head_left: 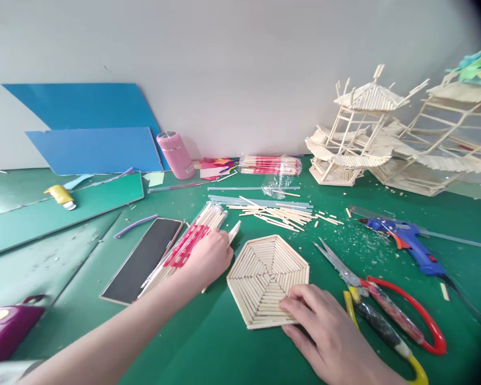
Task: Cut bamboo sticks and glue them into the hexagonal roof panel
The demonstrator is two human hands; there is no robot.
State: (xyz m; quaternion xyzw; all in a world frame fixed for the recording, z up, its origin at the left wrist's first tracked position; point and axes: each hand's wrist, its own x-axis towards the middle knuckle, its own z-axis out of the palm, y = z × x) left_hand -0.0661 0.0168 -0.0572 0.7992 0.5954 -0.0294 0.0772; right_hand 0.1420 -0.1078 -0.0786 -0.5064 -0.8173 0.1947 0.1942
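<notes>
My left hand (211, 254) is closed around a few pale wooden sticks (234, 232), whose ends poke out above the fingers. It rests against a clear packet of wooden sticks (189, 241) with red bands, covering part of it. Flat on the green table lies a many-sided panel (260, 275) of sticks laid in a spiral pattern. Its lower right edge is gripped by my right hand (318, 323), fingers on top and thumb at the rim. Just beyond the panel, loose sticks (282, 215) are scattered beside translucent glue sticks (260, 201).
Right of the panel lie open scissors (356, 280) and a blue glue gun (412, 243) with its cord. Stick-built pavilion models (361, 133) stand at the back right. A phone (144, 262), a pink bottle (176, 155) and a purple tape measure (10, 329) are on the left.
</notes>
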